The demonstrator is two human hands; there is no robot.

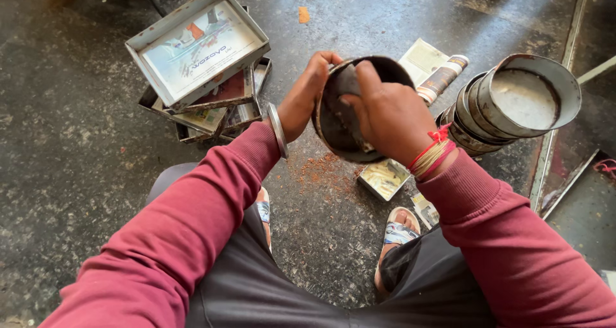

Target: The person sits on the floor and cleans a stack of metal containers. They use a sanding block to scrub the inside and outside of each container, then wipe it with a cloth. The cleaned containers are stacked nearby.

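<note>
On the floor (77, 142) at my left lies a pile of rectangular trays (199, 71), the top one lined with printed paper. My left hand (307, 97) grips the rim of a round dark tin (346, 110), held up above my knees and tilted toward me. My right hand (385, 113) presses its fingers inside the tin, thumb over the edge. Reddish crumbs (321, 171) lie below. At the right a row of nested tins (507, 103) waits; I judge the work is somewhere in the middle.
</note>
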